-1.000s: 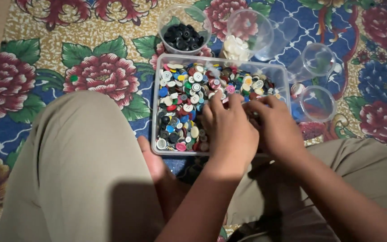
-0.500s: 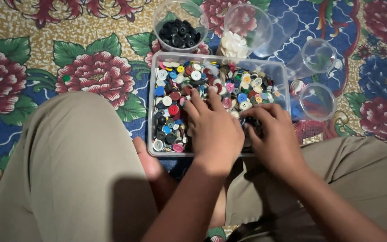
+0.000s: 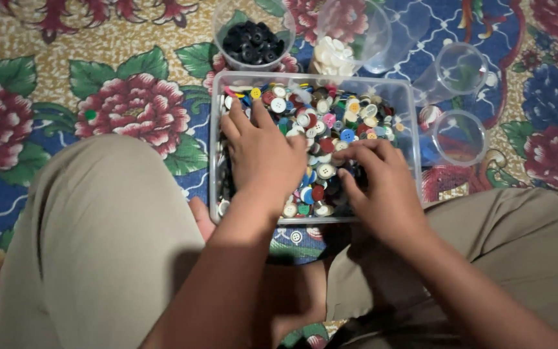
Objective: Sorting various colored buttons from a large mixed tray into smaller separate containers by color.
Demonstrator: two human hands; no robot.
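Left hand (image 3: 263,152): you've slid it up the bin (image 3: 408,103), fingers spread flat on the buttons (image 3: 330,119), gripping nothing.
Right hand (image 3: 379,187): stayed low, fingers curled; can't tell what's pinched.

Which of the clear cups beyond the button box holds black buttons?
The upright cup at far left, just behind the box. Its neighbour holds white buttons; the other cups look empty.

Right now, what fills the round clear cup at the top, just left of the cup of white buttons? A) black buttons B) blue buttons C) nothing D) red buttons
A: the round clear cup holds only black buttons, beside the cup of white buttons and beyond the clear bin where both hands rest.
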